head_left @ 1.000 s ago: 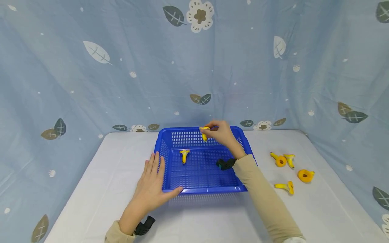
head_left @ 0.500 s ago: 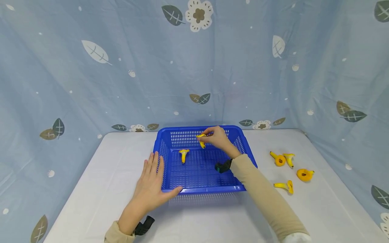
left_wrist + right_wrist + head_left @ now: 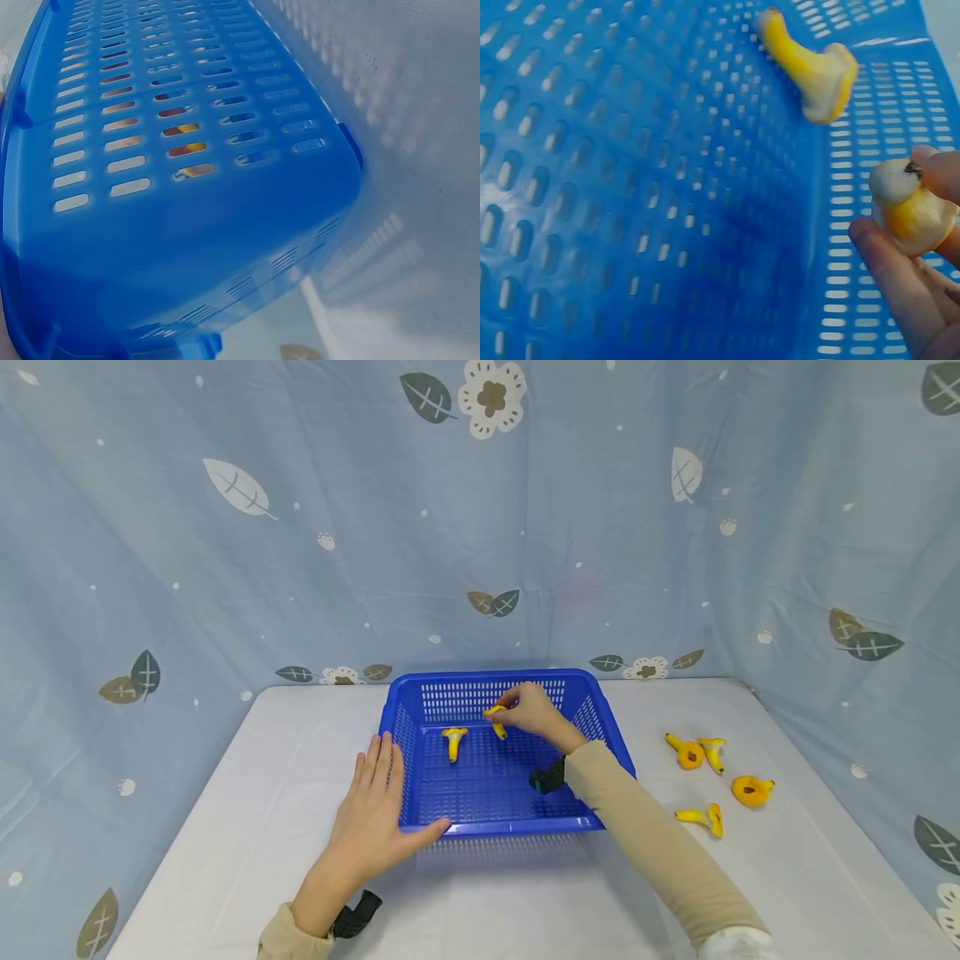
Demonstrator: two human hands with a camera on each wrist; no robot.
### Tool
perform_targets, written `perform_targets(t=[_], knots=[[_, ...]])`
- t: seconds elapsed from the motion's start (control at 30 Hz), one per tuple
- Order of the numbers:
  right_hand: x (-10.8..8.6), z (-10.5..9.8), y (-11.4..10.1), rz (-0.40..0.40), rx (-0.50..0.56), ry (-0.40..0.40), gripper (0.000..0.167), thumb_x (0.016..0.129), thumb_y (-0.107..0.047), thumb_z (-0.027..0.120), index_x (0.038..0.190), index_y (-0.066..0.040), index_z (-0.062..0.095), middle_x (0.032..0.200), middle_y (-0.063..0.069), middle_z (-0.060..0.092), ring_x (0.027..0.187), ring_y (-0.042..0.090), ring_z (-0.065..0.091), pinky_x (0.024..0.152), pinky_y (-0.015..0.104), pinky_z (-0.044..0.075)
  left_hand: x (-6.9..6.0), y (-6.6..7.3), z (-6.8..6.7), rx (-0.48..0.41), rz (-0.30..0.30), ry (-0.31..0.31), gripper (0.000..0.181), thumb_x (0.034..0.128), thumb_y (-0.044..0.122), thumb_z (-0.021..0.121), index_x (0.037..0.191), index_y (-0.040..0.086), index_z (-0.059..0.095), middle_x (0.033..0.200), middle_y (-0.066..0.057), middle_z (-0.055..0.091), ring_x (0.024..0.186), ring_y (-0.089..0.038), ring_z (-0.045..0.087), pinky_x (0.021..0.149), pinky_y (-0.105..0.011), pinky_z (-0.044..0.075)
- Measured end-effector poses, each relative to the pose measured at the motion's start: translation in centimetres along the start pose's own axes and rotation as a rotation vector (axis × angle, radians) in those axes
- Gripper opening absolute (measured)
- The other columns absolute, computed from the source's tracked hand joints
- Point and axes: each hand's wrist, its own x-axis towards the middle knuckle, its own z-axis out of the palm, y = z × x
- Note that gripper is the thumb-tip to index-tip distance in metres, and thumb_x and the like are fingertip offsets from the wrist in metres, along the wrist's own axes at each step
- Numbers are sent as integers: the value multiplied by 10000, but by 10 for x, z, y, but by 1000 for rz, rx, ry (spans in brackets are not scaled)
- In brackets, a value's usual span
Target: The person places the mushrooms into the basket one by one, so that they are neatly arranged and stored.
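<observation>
A yellow mushroom is pinched between the thumb and fingers of my right hand, low inside the blue plastic basket. In the right wrist view the held mushroom points its stem end at the camera. Another mushroom lies on the basket floor, left of my right hand. My left hand rests on the basket's near left corner, fingers straight along the left rim and thumb on the front rim. In the left wrist view the basket's slotted wall hides most of the inside.
Several loose mushrooms lie on the white table right of the basket, among them one near the front and a round-capped one farther right. A patterned blue curtain hangs behind the table.
My right hand has moved down and slightly left into the basket, still pinching the mushroom. My left hand stays on the rim.
</observation>
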Motion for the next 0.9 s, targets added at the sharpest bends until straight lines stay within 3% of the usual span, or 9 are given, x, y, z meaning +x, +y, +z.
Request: perform_targets(t=[0.1,0.43,0.9], knots=[[1,2,2,-22,-25,-32,203,842,-215,799,921,-29,783,806,44,721,703,159,636,614,292,528,1,0,0,-1,-1,-5,1217,793,796,551,1511,-129,221,1613,-288,69,1507,-372,-19,1211,-517,57],[2,10,3,14,-98,-105,178,805,-220,839,797,-63,756,681,6,661,599,135,597,543,250,498,2,1,-2,-4,-5,-11,1215,791,789,563,1511,-129,223,1611,-291,73,1502,-401,16,1209,-526,75],[2,13,3,66,-132,-105,251,781,-216,862,723,-76,661,685,25,633,609,151,587,532,243,468,2,1,-1,3,-6,-10,1219,785,796,561,1506,-132,237,1608,-296,87,1504,-395,11,1209,-524,72]])
